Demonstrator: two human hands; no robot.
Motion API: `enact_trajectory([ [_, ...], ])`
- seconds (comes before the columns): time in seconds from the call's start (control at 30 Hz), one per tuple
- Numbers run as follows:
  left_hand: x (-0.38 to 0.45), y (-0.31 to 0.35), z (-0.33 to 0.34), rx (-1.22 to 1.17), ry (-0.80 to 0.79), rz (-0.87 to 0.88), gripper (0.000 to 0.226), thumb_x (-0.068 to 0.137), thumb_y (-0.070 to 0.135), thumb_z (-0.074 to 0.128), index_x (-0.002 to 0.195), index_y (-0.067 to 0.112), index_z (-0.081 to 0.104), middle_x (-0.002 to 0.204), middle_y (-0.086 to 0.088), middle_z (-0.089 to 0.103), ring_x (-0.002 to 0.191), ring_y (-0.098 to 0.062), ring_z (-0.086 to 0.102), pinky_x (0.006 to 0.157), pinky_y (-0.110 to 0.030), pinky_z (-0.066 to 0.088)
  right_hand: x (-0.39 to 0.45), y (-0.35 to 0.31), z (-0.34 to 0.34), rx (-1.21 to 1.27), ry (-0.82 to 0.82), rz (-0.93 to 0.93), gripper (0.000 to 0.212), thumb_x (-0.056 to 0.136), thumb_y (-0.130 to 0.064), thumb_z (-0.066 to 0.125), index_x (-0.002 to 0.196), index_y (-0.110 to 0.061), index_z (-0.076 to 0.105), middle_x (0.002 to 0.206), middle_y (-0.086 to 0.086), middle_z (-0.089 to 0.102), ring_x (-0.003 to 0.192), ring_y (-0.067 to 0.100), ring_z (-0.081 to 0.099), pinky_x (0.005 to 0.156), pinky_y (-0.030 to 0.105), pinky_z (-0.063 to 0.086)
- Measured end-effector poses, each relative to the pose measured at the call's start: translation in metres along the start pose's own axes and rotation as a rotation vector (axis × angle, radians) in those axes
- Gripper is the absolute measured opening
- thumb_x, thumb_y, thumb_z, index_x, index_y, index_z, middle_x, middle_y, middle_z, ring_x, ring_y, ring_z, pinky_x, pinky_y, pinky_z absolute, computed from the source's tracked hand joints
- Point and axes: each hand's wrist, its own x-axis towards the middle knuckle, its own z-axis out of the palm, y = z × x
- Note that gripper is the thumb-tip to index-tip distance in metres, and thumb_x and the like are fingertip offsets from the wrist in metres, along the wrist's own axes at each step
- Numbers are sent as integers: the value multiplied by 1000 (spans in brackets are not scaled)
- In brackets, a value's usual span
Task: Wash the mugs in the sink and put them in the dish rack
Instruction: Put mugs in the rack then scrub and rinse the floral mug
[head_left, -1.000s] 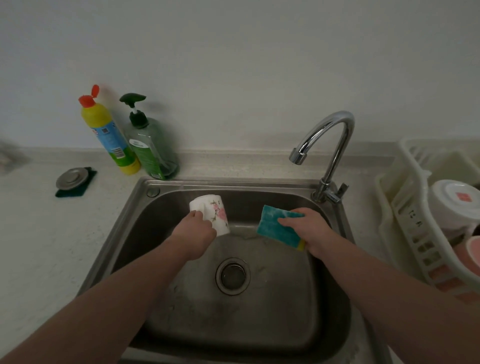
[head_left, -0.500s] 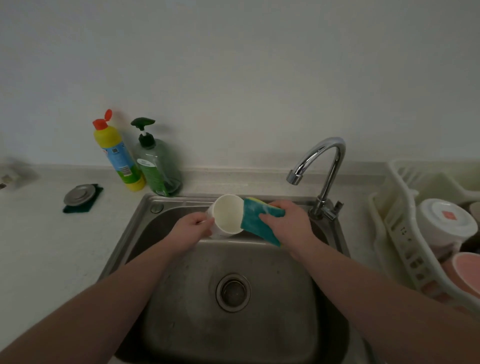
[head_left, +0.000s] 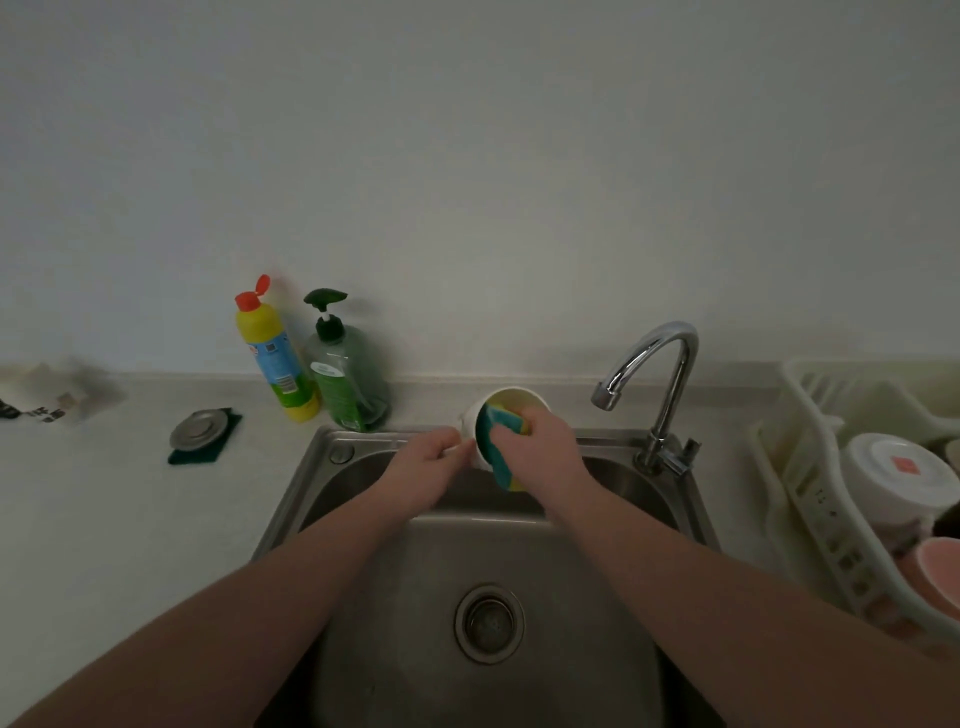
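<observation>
Mug (head_left: 511, 402), white, is held tilted over the back edge of the sink (head_left: 613, 597), mouth toward the camera. Left hand (head_left: 434, 462) grips it by the handle side; right hand (head_left: 535, 449) pinches a teal-and-yellow sponge (head_left: 496, 441) pushed into the mouth. A hard scrub could twist the wet mug out of that one-sided grip and drop it into the basin. Faucet (head_left: 652, 364) stands near on the right, the dish rack (head_left: 810, 499) beyond it; the basin below lies open
</observation>
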Motion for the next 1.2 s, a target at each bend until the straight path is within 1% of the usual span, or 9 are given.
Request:
enact_trajectory([
  [0.17, 7, 9, -16, 53, 24, 57, 31, 98, 19, 53, 72, 1, 53, 71, -8, 44, 70, -16, 41, 64, -30, 31, -3, -7, -2, 124, -237, -54, 46, 85, -10, 62, 129, -18, 51, 104, 5, 57, 89, 16, 51, 66, 22, 41],
  [0.37, 7, 10, -33, 111, -14, 98, 30, 97, 19, 54, 72, 4, 53, 69, -3, 43, 68, -13, 40, 63, -28, 32, 6, 2, -6, -322, -403, -298, 63, 83, 4, 49, 141, -22, 44, 136, 9, 51, 121, 25, 49, 99, 26, 40],
  [0.5, 7, 10, -37, 211, -41, 120, 33, 97, 22, 54, 79, -6, 58, 70, 0, 44, 71, -14, 43, 63, -25, 33, 11, 15, -3, -593, -478, -391, 66, 82, 1, 51, 143, -25, 41, 139, 7, 49, 124, 28, 48, 102, 33, 43],
  [0.63, 8, 8, -32, 249, -30, 154, 36, 97, 25, 53, 79, -6, 59, 72, -5, 46, 74, -18, 44, 65, -26, 34, 11, 11, 3, -171, -383, -249, 45, 86, 5, 49, 127, -13, 56, 115, 13, 60, 96, 21, 53, 75, 22, 42],
  [0.73, 12, 5, -28, 273, -16, 151, 36, 98, 23, 52, 65, 12, 48, 64, 2, 41, 72, -19, 43, 65, -32, 31, 12, 3, 13, 263, -270, -42, 28, 87, 1, 55, 111, -11, 60, 102, 13, 62, 95, 24, 55, 81, 32, 47],
  [0.83, 16, 9, -26, 281, -2, 156, 40, 99, 20, 51, 62, 20, 36, 62, 4, 37, 69, -19, 40, 63, -31, 29, 16, 0, 19, 345, -206, -2, 28, 88, -1, 55, 112, -14, 58, 100, 11, 60, 93, 23, 53, 85, 37, 46],
  [0.97, 19, 13, -31, 286, 0, 181, 35, 99, 19, 51, 65, 12, 44, 63, 2, 39, 66, -16, 40, 58, -21, 31, 19, 5, 12, 59, -246, -185, 46, 91, -3, 49, 135, -17, 49, 126, 9, 57, 113, 23, 52, 96, 28, 41],
  [1.07, 22, 12, -40, 301, -17, 179, 34, 98, 20, 52, 77, -6, 56, 73, -13, 49, 72, -19, 45, 67, -31, 36, 20, 16, 1, -284, -356, -401, 61, 88, 5, 44, 143, -20, 40, 143, 7, 45, 130, 26, 42, 101, 17, 28],
  [1.2, 23, 9, -42, 347, -41, 172, 34, 98, 21, 53, 78, -6, 56, 71, -9, 46, 70, -19, 43, 63, -30, 33, 26, 30, -4, -611, -442, -525, 68, 83, 4, 48, 145, -23, 37, 150, 2, 39, 136, 23, 37, 113, 33, 31],
])
